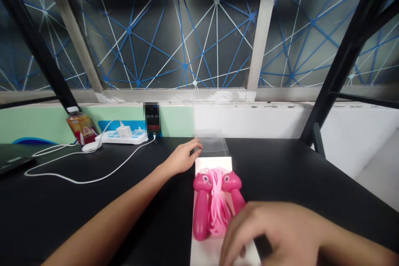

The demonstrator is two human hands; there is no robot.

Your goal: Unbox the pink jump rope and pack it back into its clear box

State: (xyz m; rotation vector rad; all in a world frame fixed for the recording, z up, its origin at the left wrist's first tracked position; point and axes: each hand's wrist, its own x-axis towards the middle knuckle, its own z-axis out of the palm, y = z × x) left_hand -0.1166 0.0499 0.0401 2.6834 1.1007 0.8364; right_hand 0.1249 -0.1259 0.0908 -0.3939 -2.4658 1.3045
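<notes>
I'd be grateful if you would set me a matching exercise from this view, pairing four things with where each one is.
Things:
1. Left hand
2. Right hand
3. Pink skipping rope
4. White power strip

Places:
A. At the back of the black desk, beside a plastic drink bottle
B. Lying on a white card
C. With its fingertips at a clear plastic bag
D. Blurred over the card's near end, beside a pink rope handle

Pairs: 1-C, 2-D, 3-B, 4-A
</notes>
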